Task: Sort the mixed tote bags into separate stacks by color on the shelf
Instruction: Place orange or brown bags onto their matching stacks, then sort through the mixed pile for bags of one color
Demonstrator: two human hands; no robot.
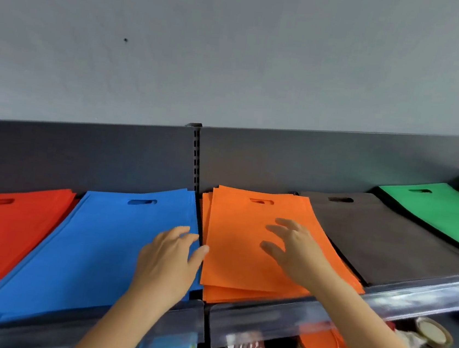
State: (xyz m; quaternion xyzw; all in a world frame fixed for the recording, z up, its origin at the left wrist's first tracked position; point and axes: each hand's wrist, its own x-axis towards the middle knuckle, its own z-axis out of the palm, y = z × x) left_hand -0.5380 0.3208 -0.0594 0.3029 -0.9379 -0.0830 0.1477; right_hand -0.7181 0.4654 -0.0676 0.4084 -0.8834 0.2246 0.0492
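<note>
Five tote stacks are lying side by side on the shelf (408, 297): red stack (1, 233) far left, then blue stack (94, 244), orange stack (239, 232), grey stack (386, 240), and green stack (443, 218) far right. The right hand (294, 250) is hovering over the orange stack's middle, fingers spread, holding nothing. The left hand (169, 255) is sitting over the blue stack's right edge, fingers loosely extended, thumb reaching to the orange stack's left edge, gripping nothing. Contact with the fabric is unclear.
</note>
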